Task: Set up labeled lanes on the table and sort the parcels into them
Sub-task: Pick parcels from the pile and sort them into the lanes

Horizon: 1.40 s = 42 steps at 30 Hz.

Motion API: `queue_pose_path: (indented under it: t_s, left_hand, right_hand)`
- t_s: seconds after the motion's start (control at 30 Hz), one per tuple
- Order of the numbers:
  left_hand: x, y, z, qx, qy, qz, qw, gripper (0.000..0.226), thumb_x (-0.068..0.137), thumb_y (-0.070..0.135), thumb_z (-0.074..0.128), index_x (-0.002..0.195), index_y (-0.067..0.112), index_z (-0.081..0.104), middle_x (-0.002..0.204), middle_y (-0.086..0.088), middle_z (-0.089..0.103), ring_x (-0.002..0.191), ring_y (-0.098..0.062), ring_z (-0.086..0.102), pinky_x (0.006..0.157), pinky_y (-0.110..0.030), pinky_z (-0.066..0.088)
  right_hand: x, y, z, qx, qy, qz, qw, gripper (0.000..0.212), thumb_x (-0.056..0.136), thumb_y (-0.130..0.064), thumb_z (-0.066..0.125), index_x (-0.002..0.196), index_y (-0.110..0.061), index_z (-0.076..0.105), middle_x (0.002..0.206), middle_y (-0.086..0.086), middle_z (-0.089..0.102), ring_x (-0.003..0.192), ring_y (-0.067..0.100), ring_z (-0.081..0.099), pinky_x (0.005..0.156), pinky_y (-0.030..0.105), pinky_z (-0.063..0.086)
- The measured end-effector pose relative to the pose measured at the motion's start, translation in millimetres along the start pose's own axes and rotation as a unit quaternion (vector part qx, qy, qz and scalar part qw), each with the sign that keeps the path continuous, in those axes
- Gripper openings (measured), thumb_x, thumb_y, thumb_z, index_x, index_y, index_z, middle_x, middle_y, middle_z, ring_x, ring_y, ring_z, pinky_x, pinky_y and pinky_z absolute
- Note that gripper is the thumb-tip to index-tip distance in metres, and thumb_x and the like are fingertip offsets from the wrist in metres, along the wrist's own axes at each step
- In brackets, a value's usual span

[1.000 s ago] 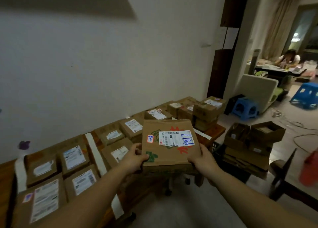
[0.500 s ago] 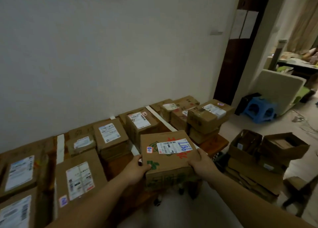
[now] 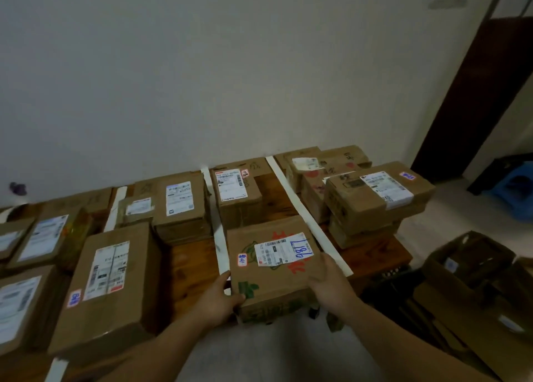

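A flat brown parcel with a white label marked 0817 in blue, red and green print, lies at the front edge of the wooden table, between two white tape strips. My left hand grips its near-left corner. My right hand holds its right edge. Another parcel sits behind it in the same lane. Several labelled parcels fill the lanes to the left, such as a large one.
A stack of parcels stands in the rightmost lane. Open cartons sit on the floor at right. A blue stool is by the dark door frame. The white wall backs the table.
Both hands have carried the 0817 parcel forward and lowered it onto the table between the two tape strips. My view has swung left and down toward the table.
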<state>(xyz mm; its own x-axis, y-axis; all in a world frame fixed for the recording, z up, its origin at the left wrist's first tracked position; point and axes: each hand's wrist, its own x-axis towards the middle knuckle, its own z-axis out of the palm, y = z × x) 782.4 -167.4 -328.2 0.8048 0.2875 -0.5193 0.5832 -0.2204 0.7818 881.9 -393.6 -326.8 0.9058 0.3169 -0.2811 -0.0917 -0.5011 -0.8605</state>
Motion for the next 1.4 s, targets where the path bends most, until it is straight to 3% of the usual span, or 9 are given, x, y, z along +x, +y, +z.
queue_pose_path:
  t_s: [0.13,0.27,0.43,0.57,0.67,0.8,0.97,1.1,1.4]
  left_hand:
    - [3,-11,8,-0.030,0.025,0.017,0.999,0.079,0.086,0.000,0.061,0.147,0.029,0.019,0.127,0.002,0.046,0.096,-0.007,0.052,0.063,-0.011,0.051]
    - [3,-14,10,-0.025,0.029,0.011,0.999,0.078,0.087,0.002,0.059,0.147,0.031,0.018,0.121,0.005,0.045,0.099,-0.008,0.051,0.067,-0.012,0.051]
    - [8,-9,3,-0.002,0.030,0.009,1.000,0.080,0.088,0.002,0.059,0.148,0.029,0.014,0.140,-0.006,0.042,0.103,-0.011,0.050,0.069,-0.011,0.048]
    - [3,5,-6,0.057,0.031,0.027,0.998,0.078,0.088,0.011,0.061,0.148,0.030,0.015,0.143,-0.004,0.040,0.120,-0.015,0.046,0.087,-0.019,0.044]
    - [-10,18,-31,0.085,0.064,0.056,0.993,0.077,0.087,0.017,0.063,0.147,0.032,0.018,0.146,-0.002,0.038,0.115,-0.005,0.046,0.084,-0.013,0.044]
    - [-45,25,-88,0.108,0.108,0.063,0.986,0.078,0.086,0.025,0.064,0.148,0.032,0.017,0.148,-0.001,0.034,0.120,-0.013,0.046,0.095,-0.027,0.043]
    - [-106,-5,-180,0.194,0.212,0.070,0.955,0.076,0.086,0.030,0.065,0.149,0.022,0.022,0.155,-0.003,0.023,0.139,-0.020,0.026,0.112,-0.030,0.023]
    - [-169,-58,-271,0.217,0.249,0.053,0.942,0.074,0.086,0.030,0.065,0.148,0.020,0.025,0.155,-0.005,0.024,0.140,-0.020,0.025,0.114,-0.032,0.022]
    - [-315,-180,-473,0.188,0.352,-0.070,0.914,0.078,0.085,0.039,0.064,0.148,0.032,0.018,0.158,-0.002,0.010,0.145,-0.026,0.009,0.115,-0.043,0.018]
  right_hand:
    - [7,10,7,-0.001,-0.063,-0.031,0.998,0.058,0.078,-0.055,0.069,0.130,-0.044,0.046,0.123,-0.021,0.058,0.117,0.003,0.054,0.102,0.034,0.044]
    - [15,14,14,-0.009,-0.065,-0.035,0.997,0.064,0.082,-0.043,0.071,0.137,-0.037,0.039,0.133,-0.013,0.051,0.126,0.012,0.047,0.107,0.046,0.040]
    - [27,11,15,-0.042,-0.079,-0.021,0.996,0.067,0.083,-0.043,0.069,0.140,-0.038,0.032,0.138,-0.010,0.045,0.129,0.016,0.042,0.108,0.045,0.038]
    - [36,3,16,-0.176,-0.041,-0.012,0.984,0.077,0.084,-0.049,0.062,0.147,-0.034,0.020,0.152,0.002,0.026,0.139,0.027,0.028,0.112,0.049,0.031]
    - [39,-26,22,-0.210,-0.049,-0.043,0.976,0.071,0.087,-0.048,0.058,0.146,-0.031,0.025,0.153,0.004,0.022,0.139,0.027,0.025,0.113,0.046,0.030]
    - [30,-87,52,-0.259,-0.071,-0.120,0.956,0.071,0.086,-0.050,0.058,0.147,-0.028,0.027,0.154,0.003,0.025,0.140,0.027,0.023,0.113,0.043,0.025]
    - [-4,-169,127,-0.307,-0.151,-0.206,0.917,0.073,0.087,-0.052,0.055,0.149,-0.025,0.027,0.156,0.004,0.023,0.142,0.027,0.021,0.114,0.042,0.024]
    - [-50,-234,212,-0.300,-0.183,-0.277,0.894,0.068,0.083,-0.054,0.057,0.143,-0.031,0.035,0.150,0.000,0.035,0.138,0.027,0.031,0.112,0.045,0.030]
    - [-147,-356,419,-0.347,-0.233,-0.353,0.837,0.076,0.087,-0.052,0.055,0.150,-0.022,0.026,0.157,0.008,0.021,0.143,0.027,0.022,0.112,0.036,0.024]
